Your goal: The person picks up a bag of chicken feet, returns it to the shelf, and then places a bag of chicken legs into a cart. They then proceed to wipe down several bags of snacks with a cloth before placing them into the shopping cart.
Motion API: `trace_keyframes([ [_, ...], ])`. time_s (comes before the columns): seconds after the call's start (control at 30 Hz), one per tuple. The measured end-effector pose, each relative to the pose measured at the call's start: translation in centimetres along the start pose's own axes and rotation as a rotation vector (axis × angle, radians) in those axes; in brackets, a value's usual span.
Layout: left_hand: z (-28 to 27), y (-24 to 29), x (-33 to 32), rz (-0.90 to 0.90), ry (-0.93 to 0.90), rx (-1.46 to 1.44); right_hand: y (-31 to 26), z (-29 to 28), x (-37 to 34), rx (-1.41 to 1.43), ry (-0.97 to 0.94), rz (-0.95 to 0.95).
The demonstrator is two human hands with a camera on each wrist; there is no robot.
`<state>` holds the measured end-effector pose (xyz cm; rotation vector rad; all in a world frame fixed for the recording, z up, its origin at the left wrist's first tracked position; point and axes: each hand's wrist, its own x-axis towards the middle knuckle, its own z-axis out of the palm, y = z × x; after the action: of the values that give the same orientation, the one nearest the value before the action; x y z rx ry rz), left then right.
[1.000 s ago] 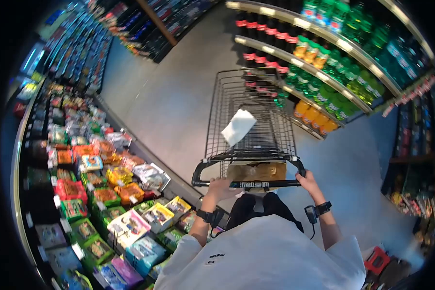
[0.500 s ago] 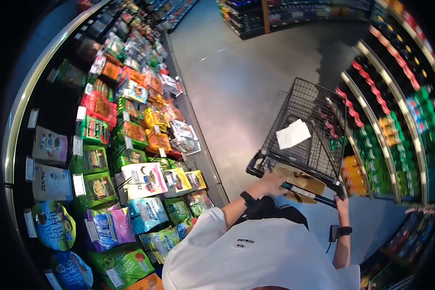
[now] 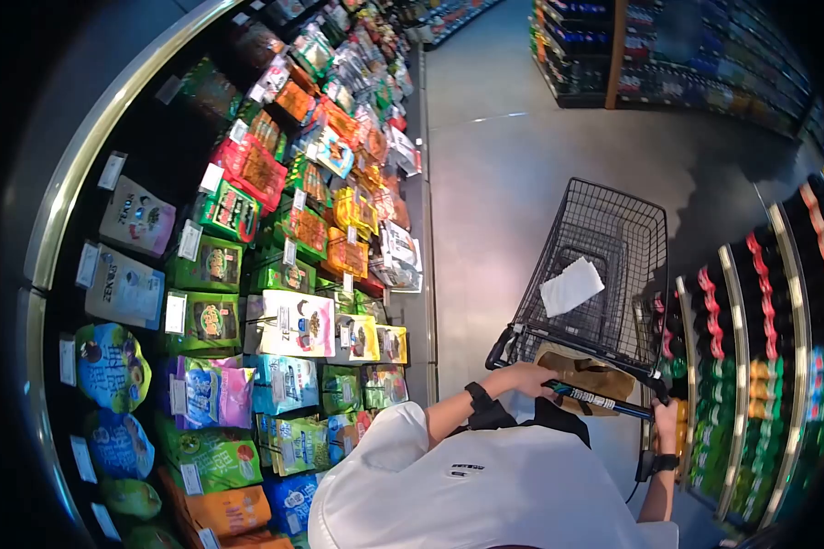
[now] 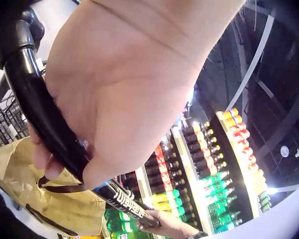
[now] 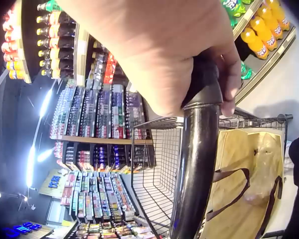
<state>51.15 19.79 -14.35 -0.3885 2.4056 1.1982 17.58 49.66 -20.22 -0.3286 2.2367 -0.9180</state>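
Supermarket aisle, grey floor [image 3: 476,247]: black shopping cart [image 3: 638,261] was found gripped by both hands

Hanging packets [image 3: 293,324] were noted to the left of the cart, and shelved bottles [image 3: 712,316] just beside it on the right. Its black handlebar [image 3: 600,399] was held at two separate places: the left hand [image 3: 526,378] was wrapped round it to the left of the white lettering, and the right hand [image 3: 666,419] was closed round its right-hand end, the hands being apart. One white sheet [image 3: 572,286] was seen lying over the wire basket; its material could not be determined. A tan bag [image 5: 259,154] with dark straps was observed low down, between handlebar and basket
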Motion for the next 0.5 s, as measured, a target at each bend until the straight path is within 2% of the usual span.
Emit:
trace_keyframes([
  [0.03, -1.0, -0.1, 0.5, -0.027, 0.017, -0.013, -0.7, 0.4, 2.0, -0.030, 0.036, -0.077],
  [0.1, -3.0, -0.4, 1.4, -0.130, 0.017, 0.000, -2.4, 1.5, 5.8, 0.081, 0.044, -0.160],
  [0.2, -4.7, -0.9, 2.2, -0.259, 0.166, 0.051, -10.5, 1.6, 8.0, -0.025, -0.009, -0.137],
  [0.3, -5.5, -1.5, 2.4, -0.271, 0.459, 0.216, -13.4, 3.5, 13.2, -0.299, 0.305, -0.586],
  [0.37, -6.3, -2.2, 2.5, -0.250, 0.615, 0.214, -17.8, 4.6, 14.1, -0.448, 0.265, -0.745],
  [0.43, -7.5, -3.3, 2.5, -0.177, 0.779, 0.233, -21.2, 6.6, 14.3, -0.636, 0.355, -0.889],
  [0.47, -8.5, -3.6, 2.5, -0.191, 0.762, 0.229, -21.9, 7.7, 15.6, -0.611, 0.363, -0.991],
  [0.5, -9.5, -4.1, 2.6, -0.218, 0.783, 0.244, -23.6, 8.7, 16.2, -0.582, 0.295, -1.055],
])
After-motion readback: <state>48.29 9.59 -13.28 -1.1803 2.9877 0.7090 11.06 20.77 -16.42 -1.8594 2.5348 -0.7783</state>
